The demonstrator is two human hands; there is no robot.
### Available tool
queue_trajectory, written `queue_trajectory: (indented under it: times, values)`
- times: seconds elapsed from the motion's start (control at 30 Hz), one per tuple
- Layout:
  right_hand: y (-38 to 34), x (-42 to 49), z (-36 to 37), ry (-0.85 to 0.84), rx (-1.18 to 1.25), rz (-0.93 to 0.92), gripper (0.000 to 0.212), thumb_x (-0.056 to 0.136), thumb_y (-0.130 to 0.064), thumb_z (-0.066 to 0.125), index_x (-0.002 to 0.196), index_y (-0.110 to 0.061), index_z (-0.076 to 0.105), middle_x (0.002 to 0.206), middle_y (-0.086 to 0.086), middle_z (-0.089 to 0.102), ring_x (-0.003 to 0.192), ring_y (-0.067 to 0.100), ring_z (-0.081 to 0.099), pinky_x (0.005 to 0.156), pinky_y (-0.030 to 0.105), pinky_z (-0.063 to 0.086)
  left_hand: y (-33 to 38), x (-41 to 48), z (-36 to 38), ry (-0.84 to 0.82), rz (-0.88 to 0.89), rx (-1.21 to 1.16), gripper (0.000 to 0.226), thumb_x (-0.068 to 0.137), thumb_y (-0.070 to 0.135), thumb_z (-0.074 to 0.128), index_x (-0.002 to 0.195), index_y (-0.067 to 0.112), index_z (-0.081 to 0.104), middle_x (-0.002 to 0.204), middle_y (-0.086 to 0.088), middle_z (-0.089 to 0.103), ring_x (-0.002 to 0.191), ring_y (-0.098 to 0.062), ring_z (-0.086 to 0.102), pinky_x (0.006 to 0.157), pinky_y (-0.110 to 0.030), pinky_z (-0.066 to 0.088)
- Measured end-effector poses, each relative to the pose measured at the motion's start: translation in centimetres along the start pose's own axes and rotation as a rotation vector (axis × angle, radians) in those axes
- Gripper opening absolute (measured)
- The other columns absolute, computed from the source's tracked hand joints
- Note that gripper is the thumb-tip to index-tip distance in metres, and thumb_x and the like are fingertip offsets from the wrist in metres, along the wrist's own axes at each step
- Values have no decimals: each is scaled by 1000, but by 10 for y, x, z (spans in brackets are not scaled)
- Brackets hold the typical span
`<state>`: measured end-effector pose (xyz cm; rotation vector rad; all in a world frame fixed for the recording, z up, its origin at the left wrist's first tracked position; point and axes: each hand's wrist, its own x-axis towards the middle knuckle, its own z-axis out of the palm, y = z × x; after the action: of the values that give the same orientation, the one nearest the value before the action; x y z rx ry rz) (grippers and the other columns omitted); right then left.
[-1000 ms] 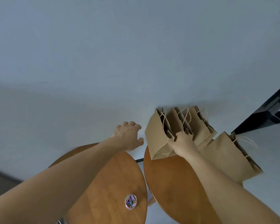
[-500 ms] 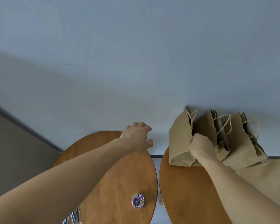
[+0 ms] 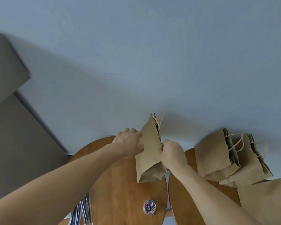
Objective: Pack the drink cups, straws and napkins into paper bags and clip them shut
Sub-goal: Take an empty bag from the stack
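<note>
Pale blue-grey wall (image 3: 136, 62) fills the far side of the room, and two round wooden tables stand against it, nearly touching. On the left table (image 3: 120, 192) a brown paper bag (image 3: 148, 153) stands upright near the table's far right edge, its twine handles poking out of the top, and the person has both bare hands on it. The left arm reaches in from the near left, forearm stretched long across the table. The left hand (image 3: 128, 143) grips the bag's left side, fingers curled round the edge and thumb laid on the near face. The right arm comes up from the near right over the right table (image 3: 185, 200). The right hand (image 3: 172, 151) is closed on the bag's right edge about halfway up, fingers bunched and pinching the paper.

Nearer on the left table sits a small clear tub of coloured paper clips (image 3: 149, 207), and striped straws (image 3: 83, 211) lie at its near left edge. On the right table several more bags (image 3: 212, 156) lean together against the wall, well apart from the held one.
</note>
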<state>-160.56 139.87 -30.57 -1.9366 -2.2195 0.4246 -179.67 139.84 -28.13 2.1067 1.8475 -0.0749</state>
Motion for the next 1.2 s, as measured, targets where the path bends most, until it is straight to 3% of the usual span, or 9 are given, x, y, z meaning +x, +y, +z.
queue_trajectory:
  times: [0.17, 0.33, 0.5, 0.6, 0.73, 0.9, 1.07, 1.13, 1.2]
  values:
    - [-59, -19, 40, -51, -50, -43, 20, 94, -20, 49, 76, -13, 47, 62, -2, 43, 59, 19, 48, 48, 26, 31, -64, -32, 7, -42, -34, -13, 61, 89, 48, 46, 145, 24, 42, 140, -3, 49, 127, -26, 43, 99, -41, 42]
    - [-100, -49, 83, -94, -104, -50, 18, 96, -24, 48, 90, -11, 58, 78, 4, 63, 72, 20, 65, 53, 24, 38, -113, -61, 29, -84, -52, -34, 55, 89, 51, 49, 133, 18, 51, 134, -6, 52, 124, -27, 45, 99, -44, 44]
    - [-118, -86, 114, -213, -40, 37, 16, 93, -24, 48, 89, -11, 57, 86, 6, 68, 78, 21, 68, 57, 28, 50, -133, -79, 49, -122, -22, -32, 57, 92, 52, 47, 139, 18, 46, 138, -6, 49, 126, -27, 44, 99, -43, 42]
    - [-120, -99, 122, -270, -12, 72, 27, 92, -38, 49, 91, -12, 58, 87, 5, 68, 81, 21, 67, 66, 34, 56, -134, -84, 57, -138, -1, -43, 57, 93, 50, 47, 140, 18, 46, 140, -6, 48, 127, -26, 44, 100, -43, 43]
    - [-108, -99, 121, -257, -20, 62, 58, 87, -69, 42, 104, -17, 59, 88, -1, 67, 81, 17, 65, 66, 30, 52, -129, -85, 65, -168, 5, -73, 59, 91, 47, 50, 143, 20, 43, 143, -5, 47, 129, -26, 42, 103, -43, 43]
    - [-90, -77, 119, -241, 148, 43, 60, 88, -72, 45, 126, -26, 53, 115, -8, 63, 102, 13, 62, 80, 24, 48, -120, -84, 82, -235, -46, -85, 74, 86, 55, 56, 147, 21, 35, 145, -3, 45, 130, -25, 42, 104, -43, 41]
    - [-76, -69, 123, -277, 298, -18, 41, 91, -60, 53, 122, -32, 51, 100, -17, 64, 91, 5, 63, 80, 27, 54, -101, -75, 94, -281, -96, -211, 84, 77, 65, 60, 145, 21, 36, 141, -2, 50, 126, -24, 47, 101, -43, 46]
    - [-69, -68, 125, -283, 329, -26, 35, 92, -56, 55, 119, -35, 50, 95, -18, 64, 87, 3, 63, 73, 17, 51, -94, -71, 96, -287, -126, -229, 85, 74, 68, 60, 143, 23, 38, 135, -1, 54, 120, -23, 51, 97, -42, 49]
    - [-64, -65, 126, -267, 320, -24, 24, 94, -46, 57, 113, -33, 52, 80, -19, 60, 72, 2, 62, 56, 9, 44, -88, -67, 98, -280, -187, -227, 77, 77, 68, 60, 137, 23, 42, 125, 0, 59, 110, -22, 57, 91, -41, 53]
